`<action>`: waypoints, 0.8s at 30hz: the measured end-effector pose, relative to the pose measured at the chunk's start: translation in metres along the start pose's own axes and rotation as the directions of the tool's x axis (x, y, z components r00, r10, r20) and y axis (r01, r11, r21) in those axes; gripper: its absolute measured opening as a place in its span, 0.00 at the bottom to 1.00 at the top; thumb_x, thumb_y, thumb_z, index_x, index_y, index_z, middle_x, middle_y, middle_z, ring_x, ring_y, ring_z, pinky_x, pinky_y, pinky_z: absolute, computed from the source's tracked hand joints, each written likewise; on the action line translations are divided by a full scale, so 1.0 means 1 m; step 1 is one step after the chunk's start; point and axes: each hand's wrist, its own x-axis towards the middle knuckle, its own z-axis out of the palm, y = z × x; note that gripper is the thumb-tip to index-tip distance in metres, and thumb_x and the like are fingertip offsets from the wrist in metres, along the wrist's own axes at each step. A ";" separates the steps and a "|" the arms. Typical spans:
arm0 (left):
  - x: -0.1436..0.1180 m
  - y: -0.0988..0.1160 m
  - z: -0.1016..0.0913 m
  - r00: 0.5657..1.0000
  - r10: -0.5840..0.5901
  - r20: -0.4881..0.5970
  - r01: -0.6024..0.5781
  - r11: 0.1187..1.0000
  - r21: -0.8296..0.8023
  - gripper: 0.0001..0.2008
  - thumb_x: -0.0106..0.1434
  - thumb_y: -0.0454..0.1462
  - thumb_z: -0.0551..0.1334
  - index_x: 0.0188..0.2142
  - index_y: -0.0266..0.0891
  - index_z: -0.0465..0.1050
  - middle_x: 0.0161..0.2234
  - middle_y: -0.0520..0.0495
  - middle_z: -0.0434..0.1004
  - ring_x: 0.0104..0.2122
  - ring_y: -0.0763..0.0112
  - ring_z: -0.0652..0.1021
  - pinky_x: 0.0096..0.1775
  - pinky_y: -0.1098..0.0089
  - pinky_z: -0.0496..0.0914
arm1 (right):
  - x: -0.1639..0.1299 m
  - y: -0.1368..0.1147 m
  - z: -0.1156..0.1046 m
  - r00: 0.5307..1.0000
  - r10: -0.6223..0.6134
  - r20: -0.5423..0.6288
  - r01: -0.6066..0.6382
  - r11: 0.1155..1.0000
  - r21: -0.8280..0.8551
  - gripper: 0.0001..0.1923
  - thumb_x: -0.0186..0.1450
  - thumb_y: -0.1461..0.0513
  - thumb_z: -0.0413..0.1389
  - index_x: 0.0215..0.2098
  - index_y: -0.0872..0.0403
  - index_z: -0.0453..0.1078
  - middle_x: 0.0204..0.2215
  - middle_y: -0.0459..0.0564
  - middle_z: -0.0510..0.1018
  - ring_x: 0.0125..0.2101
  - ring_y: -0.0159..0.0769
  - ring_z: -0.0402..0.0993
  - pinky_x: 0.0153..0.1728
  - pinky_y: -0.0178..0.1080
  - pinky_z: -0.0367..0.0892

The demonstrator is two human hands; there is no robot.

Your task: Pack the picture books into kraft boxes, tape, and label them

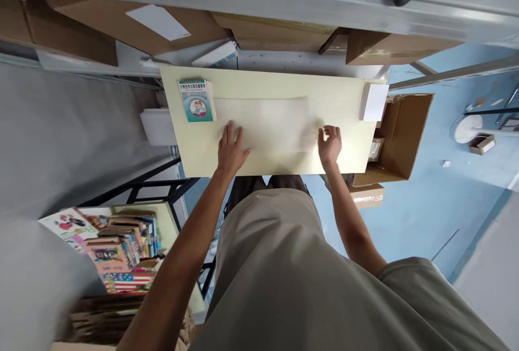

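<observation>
booklet on board left | paper stack right

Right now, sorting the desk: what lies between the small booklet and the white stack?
In the head view, a pale translucent sheet lies between booklet and white stack, both hands on it.

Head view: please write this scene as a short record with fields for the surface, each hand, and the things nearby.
surface: pale yellow flat board, used as a tabletop
main item: blurred pale rectangular sheet or bag lying flat on the board
left hand: open, palm down at the sheet's left end
right hand: fingers curled on the sheet's right edge; grip unclear
on board, left: stack of green-covered booklets
on board, right: stack of white cards
beside board, right: open brown cardboard box
lower left: piles of colourful books
</observation>
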 end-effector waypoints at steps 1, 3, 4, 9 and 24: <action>0.000 0.000 0.000 1.000 0.005 -0.015 -0.005 1.000 -0.006 0.47 0.75 0.49 0.71 0.84 0.35 0.56 0.87 0.24 0.39 0.86 0.33 0.46 0.80 0.34 0.53 | -0.006 -0.015 0.009 0.995 -0.101 -0.006 0.101 0.995 -0.029 0.26 0.82 0.52 0.51 0.68 0.59 0.76 0.69 0.73 0.78 0.69 0.58 0.76 0.68 0.62 0.74; -0.001 0.000 0.001 0.999 0.014 -0.042 -0.015 0.999 -0.028 0.48 0.75 0.52 0.69 0.84 0.36 0.55 0.87 0.26 0.38 0.86 0.33 0.44 0.81 0.34 0.50 | -0.020 -0.048 0.033 0.949 -0.291 0.121 0.298 0.953 -0.047 0.34 0.83 0.49 0.51 0.80 0.57 0.64 0.81 0.70 0.63 0.83 0.61 0.55 0.77 0.67 0.63; -0.001 -0.001 0.002 0.999 0.015 -0.046 -0.017 0.999 -0.040 0.48 0.75 0.53 0.69 0.85 0.37 0.55 0.87 0.27 0.39 0.86 0.33 0.44 0.81 0.34 0.49 | -0.025 -0.062 0.045 0.907 -0.363 0.213 0.380 0.924 -0.042 0.36 0.83 0.48 0.51 0.84 0.55 0.59 0.84 0.67 0.57 0.86 0.60 0.46 0.79 0.68 0.59; -0.003 -0.004 0.004 1.000 0.005 -0.002 -0.005 0.999 -0.045 0.45 0.76 0.50 0.67 0.84 0.39 0.56 0.87 0.30 0.40 0.86 0.35 0.44 0.81 0.35 0.52 | -0.031 -0.083 0.088 0.799 -0.449 0.401 0.508 0.860 -0.050 0.40 0.84 0.47 0.53 0.86 0.56 0.53 0.88 0.65 0.47 0.87 0.56 0.37 0.84 0.66 0.45; 0.096 -0.076 -0.097 0.699 -0.691 -0.183 0.619 0.714 -0.327 0.33 0.63 0.46 0.82 0.57 0.28 0.74 0.61 0.24 0.84 0.65 0.42 0.83 0.69 0.49 0.74 | -0.020 0.000 0.026 0.997 -0.073 -0.035 0.070 0.994 -0.079 0.36 0.81 0.45 0.55 0.78 0.58 0.65 0.71 0.73 0.71 0.72 0.64 0.68 0.72 0.69 0.68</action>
